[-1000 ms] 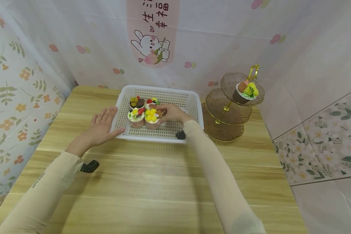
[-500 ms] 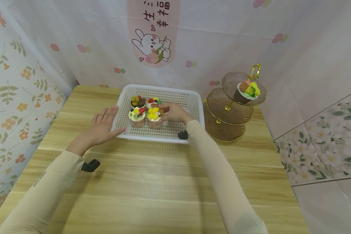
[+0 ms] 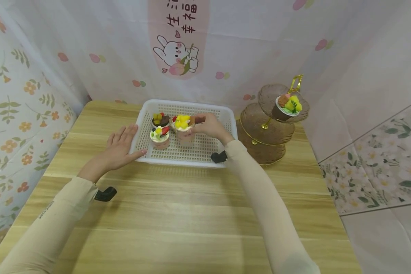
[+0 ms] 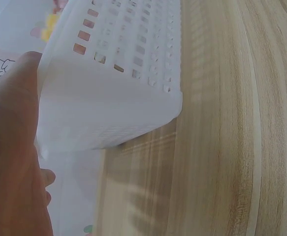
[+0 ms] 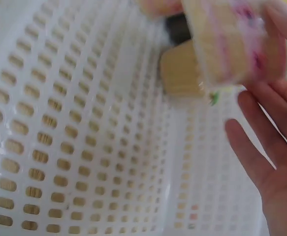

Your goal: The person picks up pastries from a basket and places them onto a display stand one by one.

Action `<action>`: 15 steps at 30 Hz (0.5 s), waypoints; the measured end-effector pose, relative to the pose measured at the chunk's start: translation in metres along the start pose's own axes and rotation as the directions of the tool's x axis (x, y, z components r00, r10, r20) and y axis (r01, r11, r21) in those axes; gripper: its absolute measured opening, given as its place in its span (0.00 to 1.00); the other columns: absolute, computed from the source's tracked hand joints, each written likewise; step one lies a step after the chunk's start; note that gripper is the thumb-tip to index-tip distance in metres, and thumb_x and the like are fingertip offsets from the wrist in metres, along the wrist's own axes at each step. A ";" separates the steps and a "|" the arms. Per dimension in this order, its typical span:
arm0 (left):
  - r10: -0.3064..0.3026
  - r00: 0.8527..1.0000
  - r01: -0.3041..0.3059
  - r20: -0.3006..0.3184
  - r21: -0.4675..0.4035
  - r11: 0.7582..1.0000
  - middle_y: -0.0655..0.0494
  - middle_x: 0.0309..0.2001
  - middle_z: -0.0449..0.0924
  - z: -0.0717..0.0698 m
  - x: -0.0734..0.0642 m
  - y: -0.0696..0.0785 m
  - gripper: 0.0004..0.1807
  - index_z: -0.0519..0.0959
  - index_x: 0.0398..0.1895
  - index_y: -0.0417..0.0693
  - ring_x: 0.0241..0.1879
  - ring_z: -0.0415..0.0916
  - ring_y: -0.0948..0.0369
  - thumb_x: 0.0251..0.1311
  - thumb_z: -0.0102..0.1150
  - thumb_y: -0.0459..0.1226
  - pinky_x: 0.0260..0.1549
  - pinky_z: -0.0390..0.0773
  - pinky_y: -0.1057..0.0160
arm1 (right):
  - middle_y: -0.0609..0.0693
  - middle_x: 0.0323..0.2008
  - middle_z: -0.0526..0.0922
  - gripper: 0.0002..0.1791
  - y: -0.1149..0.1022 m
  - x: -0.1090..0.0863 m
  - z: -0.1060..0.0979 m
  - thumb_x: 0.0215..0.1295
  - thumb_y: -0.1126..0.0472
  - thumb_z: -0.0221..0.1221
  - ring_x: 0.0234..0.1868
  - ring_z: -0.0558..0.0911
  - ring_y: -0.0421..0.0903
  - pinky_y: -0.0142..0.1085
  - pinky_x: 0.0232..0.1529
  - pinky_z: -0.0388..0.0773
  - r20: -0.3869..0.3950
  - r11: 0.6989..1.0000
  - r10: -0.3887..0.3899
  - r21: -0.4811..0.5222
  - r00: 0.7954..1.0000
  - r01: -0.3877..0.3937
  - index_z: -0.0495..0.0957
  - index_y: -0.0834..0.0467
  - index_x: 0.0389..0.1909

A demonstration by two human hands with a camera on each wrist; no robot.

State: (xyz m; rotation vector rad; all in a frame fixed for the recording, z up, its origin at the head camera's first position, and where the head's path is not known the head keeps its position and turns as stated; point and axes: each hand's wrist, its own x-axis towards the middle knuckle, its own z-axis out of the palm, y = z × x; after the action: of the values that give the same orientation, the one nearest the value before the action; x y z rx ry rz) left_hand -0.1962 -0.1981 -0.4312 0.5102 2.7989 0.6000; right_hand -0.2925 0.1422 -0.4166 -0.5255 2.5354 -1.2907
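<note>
Yellow cake cup: this cup (image 3: 183,123) is up off the basket floor, over the white basket (image 3: 188,104), and not out past the rim.
Right hand: this hand (image 3: 209,125) pinches the yellow cake cup by its side; in the right wrist view, some other fingers are spread and touch nothing.
Left hand: this hand (image 3: 121,148) is at the left end of the basket, with straight fingers at the rim and the thumb apart.
Cups in the basket: a brown cup (image 3: 161,120), a strawberry cup (image 3: 160,137) and a tan cup (image 5: 182,71), mostly hidden behind the held one.
Gold stand: this stand (image 3: 267,131) is to the right, with one fruit cake (image 3: 287,108) on its top plate.
How far along: one cake seems done, one is in hand, and three look left.
</note>
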 end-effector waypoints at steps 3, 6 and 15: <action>-0.005 1.000 0.005 0.007 0.007 1.000 0.39 0.80 0.27 0.000 0.000 0.000 0.54 0.28 0.79 0.44 0.79 0.23 0.37 0.68 0.44 0.63 0.70 0.29 0.29 | 0.53 0.54 0.84 0.29 -0.010 -0.009 -0.008 0.55 0.53 0.72 0.55 0.81 0.49 0.45 0.58 0.79 -0.088 0.997 -0.045 0.057 0.995 0.050 0.80 0.55 0.58; -0.005 1.000 0.005 0.005 0.008 1.000 0.39 0.80 0.27 0.000 0.000 0.001 0.54 0.28 0.79 0.45 0.79 0.23 0.37 0.68 0.44 0.63 0.70 0.29 0.29 | 0.54 0.54 0.84 0.30 -0.021 -0.022 -0.016 0.54 0.54 0.73 0.54 0.82 0.49 0.43 0.57 0.81 -0.184 0.990 -0.073 0.104 0.980 0.093 0.79 0.56 0.58; 0.005 1.000 -0.005 -0.022 -0.012 1.000 0.39 0.80 0.29 0.003 0.001 -0.001 0.54 0.30 0.80 0.45 0.78 0.25 0.36 0.67 0.45 0.63 0.70 0.31 0.28 | 0.56 0.58 0.82 0.34 -0.041 -0.078 -0.035 0.51 0.57 0.75 0.58 0.80 0.52 0.49 0.62 0.76 -0.473 0.984 -0.139 0.029 0.870 0.173 0.78 0.60 0.60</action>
State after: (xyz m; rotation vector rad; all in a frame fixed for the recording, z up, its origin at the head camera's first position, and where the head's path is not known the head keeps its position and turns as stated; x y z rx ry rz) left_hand -0.1961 -0.1973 -0.4341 0.5114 2.8133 0.6271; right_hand -0.2266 0.1780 -0.3587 -0.4534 2.8624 -1.7438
